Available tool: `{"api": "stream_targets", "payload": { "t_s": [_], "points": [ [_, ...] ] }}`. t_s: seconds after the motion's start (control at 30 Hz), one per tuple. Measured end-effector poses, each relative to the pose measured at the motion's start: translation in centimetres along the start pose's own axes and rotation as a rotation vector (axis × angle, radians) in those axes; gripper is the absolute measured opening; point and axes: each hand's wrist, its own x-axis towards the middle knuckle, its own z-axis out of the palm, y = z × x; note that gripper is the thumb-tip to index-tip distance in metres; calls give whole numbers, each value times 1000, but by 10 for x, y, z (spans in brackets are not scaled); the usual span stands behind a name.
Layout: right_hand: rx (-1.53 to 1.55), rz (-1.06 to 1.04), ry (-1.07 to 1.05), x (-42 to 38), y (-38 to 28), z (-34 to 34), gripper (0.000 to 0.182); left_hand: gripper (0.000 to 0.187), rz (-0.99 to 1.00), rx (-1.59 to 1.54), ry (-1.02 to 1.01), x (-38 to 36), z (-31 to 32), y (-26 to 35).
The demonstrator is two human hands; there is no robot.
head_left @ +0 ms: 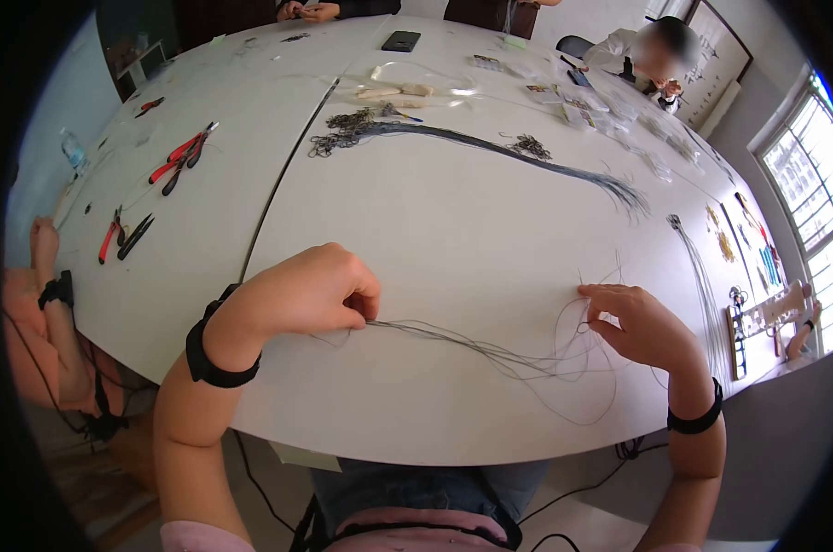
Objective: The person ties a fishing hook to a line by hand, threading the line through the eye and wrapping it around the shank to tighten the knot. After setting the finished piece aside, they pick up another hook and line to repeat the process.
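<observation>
My left hand (329, 290) pinches one end of a bundle of thin dark cords (472, 344) low over the white table (416, 248). From there the strands run right and spread into loose loops. At the loose end, my right hand (624, 317) has its thumb and index finger apart, with fine strands beside and behind the fingers; whether it holds any strand is too fine to make out. Beyond my hands lies a long thick bundle of dark cords (490, 147), looped at its left end and frayed at its right.
Red-handled pliers (182, 158) and black tweezers (136, 236) lie at the left. Another cord bundle (697, 262) lies right of my right hand. Plastic packets (610, 115), a black phone (401, 41) and a bottle (73, 150) are farther off. Other people sit around the table.
</observation>
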Motion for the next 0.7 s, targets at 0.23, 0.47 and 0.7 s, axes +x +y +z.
{"api": "stream_targets", "payload": {
  "t_s": [0.23, 0.47, 0.7],
  "points": [
    [-82, 271, -222, -38, 40, -31, 9, 11, 7, -31, 8, 0, 1, -2],
    [64, 246, -169, -54, 30, -72, 5, 12, 29, -17, 17, 0, 1, -3],
    [379, -229, -698, -51, -46, -6, 2, 11, 14, -20, -1, 0, 2, -3]
  ]
}}
